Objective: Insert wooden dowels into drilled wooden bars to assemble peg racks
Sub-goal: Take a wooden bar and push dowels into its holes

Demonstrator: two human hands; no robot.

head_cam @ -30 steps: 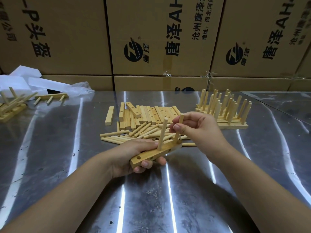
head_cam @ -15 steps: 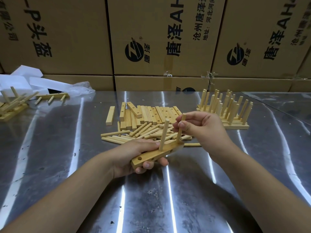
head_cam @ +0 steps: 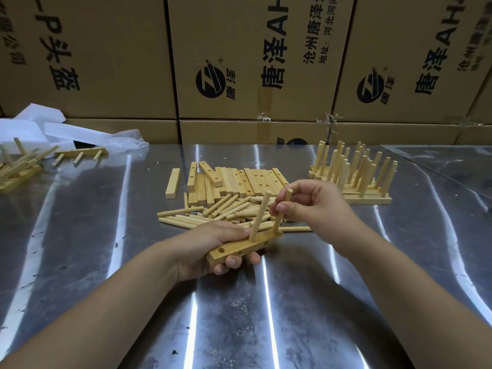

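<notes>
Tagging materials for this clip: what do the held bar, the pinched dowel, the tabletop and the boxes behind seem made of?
Bar and dowel: pale bare wood, matte, faint grain, seemingly unvarnished. Tabletop: sheet metal, probably stainless steel, given streaky bright reflections and scuffs. Boxes: brown cardboard, matte, black printing, taped seams; likely corrugated, though no cut edge shows.

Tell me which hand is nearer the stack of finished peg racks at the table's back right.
Right. The right hand sits just in front and left of the finished racks, pinching a dowel; the left hand is farther left and nearer the person, gripping the bar.
</notes>
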